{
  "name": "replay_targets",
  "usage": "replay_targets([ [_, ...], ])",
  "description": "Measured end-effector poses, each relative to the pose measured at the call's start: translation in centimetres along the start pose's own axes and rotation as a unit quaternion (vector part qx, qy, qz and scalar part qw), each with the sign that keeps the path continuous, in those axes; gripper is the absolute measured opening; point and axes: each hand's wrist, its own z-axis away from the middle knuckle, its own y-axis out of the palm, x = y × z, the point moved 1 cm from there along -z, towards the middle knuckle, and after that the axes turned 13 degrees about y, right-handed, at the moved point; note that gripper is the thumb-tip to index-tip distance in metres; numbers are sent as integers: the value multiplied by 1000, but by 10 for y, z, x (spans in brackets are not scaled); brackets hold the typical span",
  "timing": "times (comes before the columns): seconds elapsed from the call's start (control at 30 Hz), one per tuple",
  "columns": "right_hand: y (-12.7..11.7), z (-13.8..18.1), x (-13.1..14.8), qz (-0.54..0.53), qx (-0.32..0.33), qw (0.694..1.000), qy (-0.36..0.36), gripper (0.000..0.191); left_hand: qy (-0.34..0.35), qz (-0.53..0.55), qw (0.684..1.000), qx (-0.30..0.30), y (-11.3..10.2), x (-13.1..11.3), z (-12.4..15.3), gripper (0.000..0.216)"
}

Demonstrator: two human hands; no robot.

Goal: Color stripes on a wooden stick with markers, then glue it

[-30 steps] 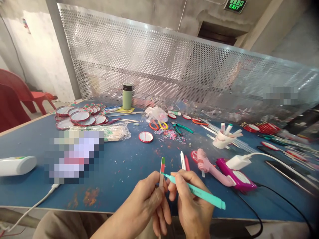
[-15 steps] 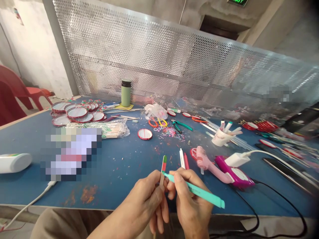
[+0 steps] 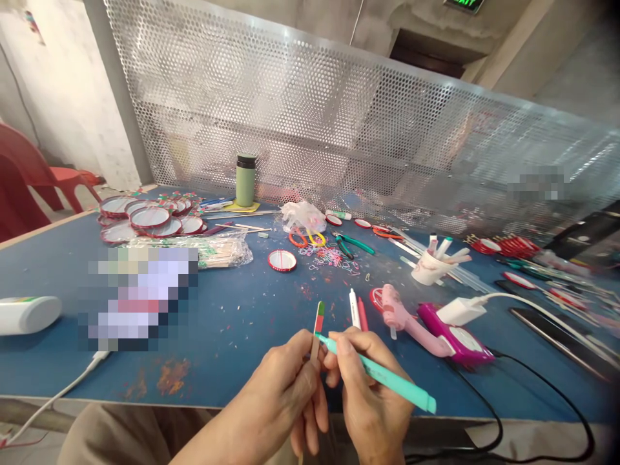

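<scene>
My left hand pinches a flat wooden craft stick upright near the table's front edge. Its upper end is coloured green at the tip and red below. In my right hand is a turquoise marker, held like a pen, its tip touching the stick just under the red band, where a little green shows. Beyond my right hand lie a white marker and a red marker, their lower ends hidden behind the fingers.
On the right are a pink glue gun, a magenta device with cables, and a paper cup of markers. Pliers and small coloured rings lie mid-table. Round lids, a bag of sticks and a phone occupy the left.
Almost nothing differs. Both hands keep their places, and the marker's tip stays on the stick, with its rear end slightly lower.
</scene>
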Motion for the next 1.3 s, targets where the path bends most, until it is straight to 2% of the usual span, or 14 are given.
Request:
replay_targets([
  [0.57, 0, 1, 3, 11, -15, 1000, -11, 17, 31, 4, 999, 17, -3, 7, 1, 42],
  [1.3, -1, 3, -1, 46, -30, 998, -2, 21, 17, -2, 1000, 7, -2, 4, 1, 38],
])
